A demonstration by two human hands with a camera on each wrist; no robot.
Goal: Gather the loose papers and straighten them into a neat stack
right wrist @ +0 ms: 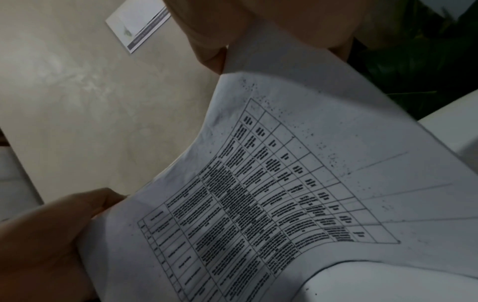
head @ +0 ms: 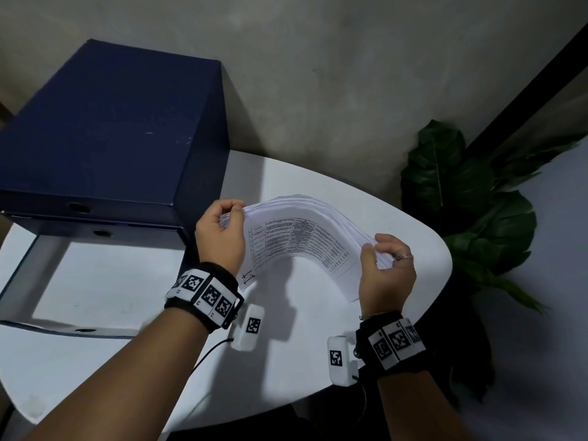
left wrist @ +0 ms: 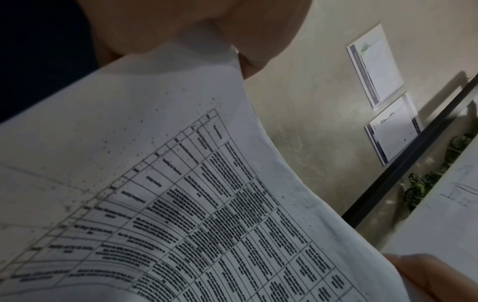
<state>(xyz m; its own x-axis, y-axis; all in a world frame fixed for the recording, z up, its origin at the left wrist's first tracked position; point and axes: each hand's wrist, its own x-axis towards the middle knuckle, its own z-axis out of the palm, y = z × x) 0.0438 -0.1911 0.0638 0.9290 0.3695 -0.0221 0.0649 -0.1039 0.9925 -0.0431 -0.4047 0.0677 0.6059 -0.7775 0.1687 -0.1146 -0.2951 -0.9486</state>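
A stack of white papers (head: pixel 302 240) with a printed table on the top sheet is held above the white table (head: pixel 270 361), bowed upward in an arch. My left hand (head: pixel 227 218) grips its left end, fingers curled over the edge. At the right end, my right hand (head: pixel 380 256) pinches the sheets between thumb and fingers. In the left wrist view the papers (left wrist: pixel 181 194) fill the frame under my left hand (left wrist: pixel 232 51). The right wrist view shows the papers (right wrist: pixel 271 194) curving from my right hand (right wrist: pixel 222 49) down to the other hand at the lower left.
A dark blue file box (head: pixel 105 148) stands on the table's back left, close to my left hand, with an open tray frame (head: pixel 38 249) in front of it. A green leafy plant (head: pixel 471 202) sits off the table's right edge. A grey wall (head: pixel 350 74) lies behind.
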